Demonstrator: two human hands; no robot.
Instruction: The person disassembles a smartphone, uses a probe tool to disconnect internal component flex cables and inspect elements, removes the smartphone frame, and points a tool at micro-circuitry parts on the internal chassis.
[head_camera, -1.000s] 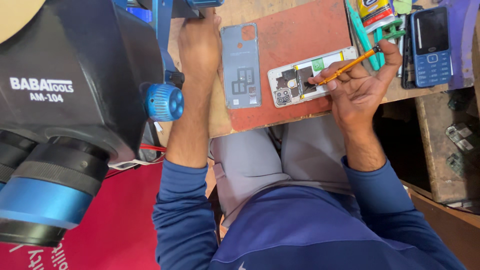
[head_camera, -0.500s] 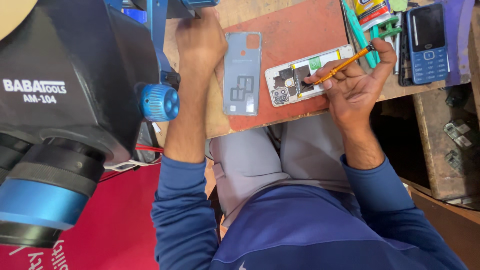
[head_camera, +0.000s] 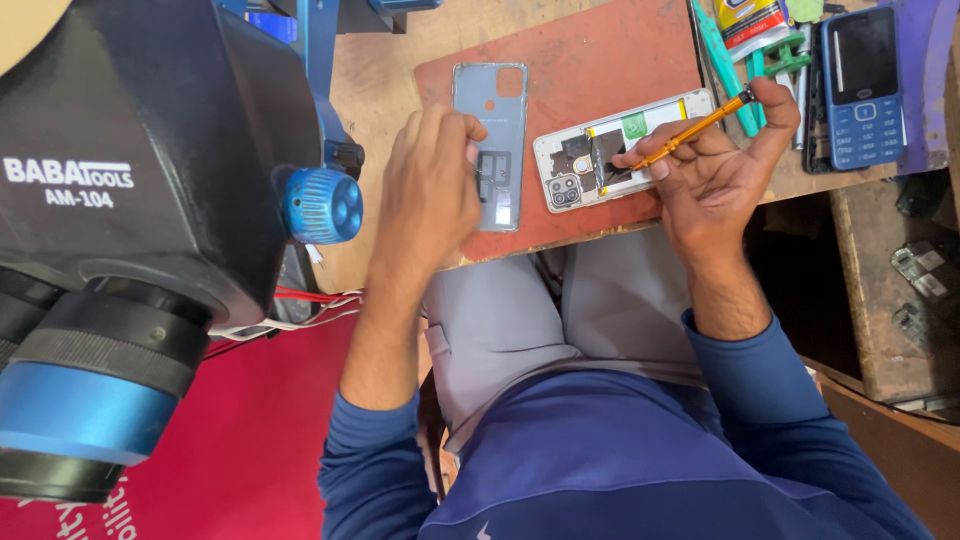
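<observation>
The opened phone lies face down on the red mat, right of its grey back cover. The right hand pinches an orange-handled tool, tip at the exposed board: probing inside seems under way. The left hand rests fingers curled on the cover, gripping nothing. Next calls for a steady tip. A blue keypad phone lies far right on the desk.

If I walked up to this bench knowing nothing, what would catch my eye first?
Probably the big black microscope head with its blue knob, filling the left side. Then the opened phone, its insides showing, on the red mat, where the right hand holds an orange tool to it. The left hand rests on the grey back cover beside it.
</observation>
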